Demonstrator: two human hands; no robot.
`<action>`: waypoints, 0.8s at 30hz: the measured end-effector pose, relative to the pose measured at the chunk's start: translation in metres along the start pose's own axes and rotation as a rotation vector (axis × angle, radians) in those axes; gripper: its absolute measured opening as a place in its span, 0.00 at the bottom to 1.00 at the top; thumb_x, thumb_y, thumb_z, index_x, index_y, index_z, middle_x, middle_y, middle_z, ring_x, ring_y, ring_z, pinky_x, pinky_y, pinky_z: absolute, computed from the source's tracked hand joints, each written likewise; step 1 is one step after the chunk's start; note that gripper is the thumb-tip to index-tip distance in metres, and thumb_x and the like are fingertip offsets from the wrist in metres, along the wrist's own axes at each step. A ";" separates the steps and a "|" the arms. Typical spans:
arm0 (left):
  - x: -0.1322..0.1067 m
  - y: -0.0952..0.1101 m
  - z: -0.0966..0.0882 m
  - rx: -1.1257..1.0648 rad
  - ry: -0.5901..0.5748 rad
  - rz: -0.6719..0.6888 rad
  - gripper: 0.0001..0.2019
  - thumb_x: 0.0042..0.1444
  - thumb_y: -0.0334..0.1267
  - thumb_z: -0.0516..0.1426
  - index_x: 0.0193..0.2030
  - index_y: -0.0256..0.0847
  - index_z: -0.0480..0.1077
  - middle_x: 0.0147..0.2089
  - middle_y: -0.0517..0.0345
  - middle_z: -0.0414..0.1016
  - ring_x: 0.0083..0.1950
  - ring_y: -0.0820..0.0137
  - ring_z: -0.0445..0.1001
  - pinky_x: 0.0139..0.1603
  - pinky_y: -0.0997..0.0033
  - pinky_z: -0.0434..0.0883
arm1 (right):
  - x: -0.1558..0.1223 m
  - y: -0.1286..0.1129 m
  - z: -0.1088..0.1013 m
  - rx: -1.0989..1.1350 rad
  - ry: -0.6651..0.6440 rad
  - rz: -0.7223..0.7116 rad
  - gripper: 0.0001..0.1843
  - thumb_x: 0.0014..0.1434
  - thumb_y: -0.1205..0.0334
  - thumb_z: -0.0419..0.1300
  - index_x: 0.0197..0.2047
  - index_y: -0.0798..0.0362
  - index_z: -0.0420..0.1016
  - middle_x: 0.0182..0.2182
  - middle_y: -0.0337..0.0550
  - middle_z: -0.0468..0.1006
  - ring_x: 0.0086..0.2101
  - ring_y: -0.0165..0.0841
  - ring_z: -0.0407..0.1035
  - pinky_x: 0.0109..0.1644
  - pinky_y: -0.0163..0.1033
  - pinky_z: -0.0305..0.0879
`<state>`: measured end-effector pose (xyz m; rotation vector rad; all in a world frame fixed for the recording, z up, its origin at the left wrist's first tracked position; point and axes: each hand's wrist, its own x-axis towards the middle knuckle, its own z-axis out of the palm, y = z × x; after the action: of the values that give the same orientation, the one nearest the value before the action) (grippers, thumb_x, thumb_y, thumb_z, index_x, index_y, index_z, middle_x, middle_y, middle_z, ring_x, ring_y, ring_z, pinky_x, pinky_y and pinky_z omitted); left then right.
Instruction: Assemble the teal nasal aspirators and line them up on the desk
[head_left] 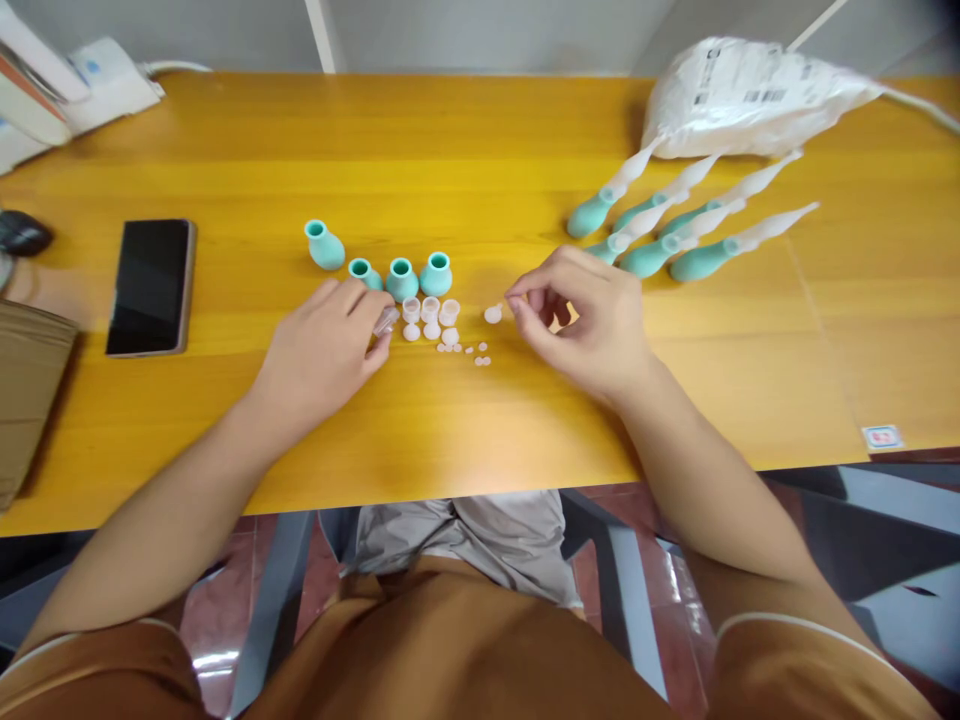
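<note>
My left hand (322,345) is closed, with a small clear plastic piece (385,320) between thumb and fingers. Beside it stand teal rubber bulbs (403,280) with open necks, one of them (325,246) set apart to the left. In front of these sit small translucent cups (450,313) and knobbed white pieces (412,331). Several tiny white discs (482,347) lie nearer to me. My right hand (581,315) pinches thumb and forefinger together just right of a round translucent piece (493,314). Whatever is in that pinch is too small to make out.
Teal bulbs with long white tips (705,260) lie in rows at the right, before a white plastic bag (750,95). On the left are a phone (150,287), a cardboard box (30,385) and a black mouse (24,232). The wooden table (480,440) ends close to my lap.
</note>
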<state>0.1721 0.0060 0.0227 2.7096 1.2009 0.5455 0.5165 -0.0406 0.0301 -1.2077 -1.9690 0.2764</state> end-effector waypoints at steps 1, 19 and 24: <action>0.000 -0.001 0.001 0.005 -0.007 0.000 0.07 0.80 0.36 0.60 0.59 0.47 0.78 0.56 0.49 0.83 0.61 0.48 0.83 0.66 0.54 0.78 | 0.000 -0.002 -0.002 0.012 -0.046 -0.027 0.07 0.80 0.61 0.68 0.47 0.46 0.87 0.32 0.39 0.83 0.30 0.35 0.75 0.39 0.43 0.73; 0.002 -0.012 0.005 -0.270 0.118 0.033 0.09 0.81 0.42 0.68 0.61 0.44 0.80 0.55 0.52 0.80 0.57 0.58 0.84 0.65 0.64 0.82 | -0.005 0.003 -0.007 -0.176 -0.500 -0.102 0.11 0.85 0.61 0.67 0.60 0.51 0.93 0.46 0.49 0.98 0.38 0.42 0.90 0.46 0.42 0.78; 0.005 -0.007 -0.003 -0.240 0.202 0.045 0.14 0.81 0.51 0.69 0.62 0.45 0.80 0.59 0.51 0.82 0.53 0.61 0.84 0.63 0.61 0.84 | -0.004 0.001 -0.006 -0.223 -0.523 -0.090 0.11 0.84 0.62 0.68 0.62 0.52 0.92 0.49 0.51 0.98 0.39 0.43 0.90 0.45 0.42 0.77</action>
<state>0.1691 0.0148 0.0248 2.5305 1.0406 0.9251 0.5225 -0.0445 0.0311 -1.2713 -2.5556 0.3609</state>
